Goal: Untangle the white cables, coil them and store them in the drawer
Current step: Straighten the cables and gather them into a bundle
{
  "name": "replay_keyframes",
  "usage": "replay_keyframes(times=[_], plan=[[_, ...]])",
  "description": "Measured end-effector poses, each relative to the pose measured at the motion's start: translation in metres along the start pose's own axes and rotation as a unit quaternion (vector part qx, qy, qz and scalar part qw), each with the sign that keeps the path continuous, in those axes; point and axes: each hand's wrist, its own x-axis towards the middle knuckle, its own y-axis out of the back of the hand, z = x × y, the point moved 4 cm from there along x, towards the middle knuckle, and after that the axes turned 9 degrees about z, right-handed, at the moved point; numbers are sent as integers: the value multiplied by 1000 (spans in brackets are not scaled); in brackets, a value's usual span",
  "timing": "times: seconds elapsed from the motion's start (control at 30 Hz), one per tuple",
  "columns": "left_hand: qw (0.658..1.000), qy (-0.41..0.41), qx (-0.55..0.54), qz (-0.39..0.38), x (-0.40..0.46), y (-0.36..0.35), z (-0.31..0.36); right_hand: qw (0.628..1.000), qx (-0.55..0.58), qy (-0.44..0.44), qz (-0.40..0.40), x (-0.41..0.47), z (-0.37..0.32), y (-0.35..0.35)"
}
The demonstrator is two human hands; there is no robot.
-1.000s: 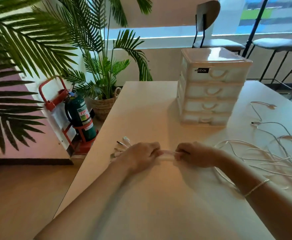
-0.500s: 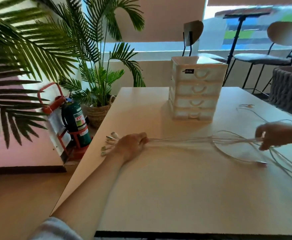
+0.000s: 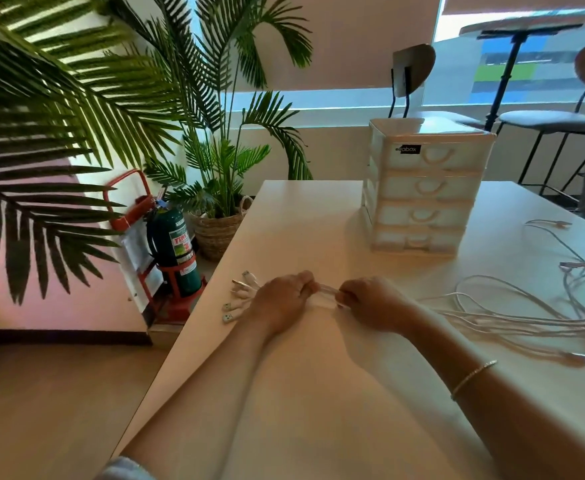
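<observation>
From where I sit, I judge the job to be in its first stage: sorting and straightening, with coiling and stowing still ahead. My left hand [image 3: 280, 303] has its fingers curled round a gathered bunch of the white cables [image 3: 513, 320] just behind their plugs [image 3: 241, 296], which fan out past the knuckles toward the table's left edge. My right hand [image 3: 370, 303] is close beside it, fingers curled and pinching the same bunch; a short taut stretch of cable shows between the two hands. Beyond the right hand the cables run off to the right across the table [image 3: 319, 393] in long loose strands, several lying roughly side by side, others looping wide near the right edge, with a few free ends lying apart from the rest. So the plug ends look collected and aligned, but the lengths are not yet fully combed out, and I see no finished coil anywhere. The drawer unit [image 3: 422, 188] stands at the far side of the table, well apart from the hands, with every drawer pushed in as far as I can tell; nothing has been stored. What I reckon is left: drawing the strands straight, winding them into coils, opening a drawer and putting them inside.
</observation>
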Motion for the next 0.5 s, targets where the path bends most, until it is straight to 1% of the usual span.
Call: replay_keyframes(times=[0.2, 0.27, 0.33, 0.4, 0.47, 0.5], plan=[[999, 27, -33, 26, -1, 4, -4, 998, 20, -19, -53, -1, -10, -3], [998, 26, -53, 23, -3, 5, -5, 996, 56, -32, -58, 0, -7, -3], [996, 14, -83, 8, -5, 4, -2, 992, 102, -65, -34, 1, 2, 0], [995, -9, -103, -16, -7, 1, 5, 989, 116, -92, 18, 3, 13, 3], [995, -23, -92, -23, -8, 1, 9, 983, 140, -108, 44, 1, 16, 6], [996, -22, -79, -19, -8, 1, 8, 982, 151, -106, 40, -1, 14, 6]])
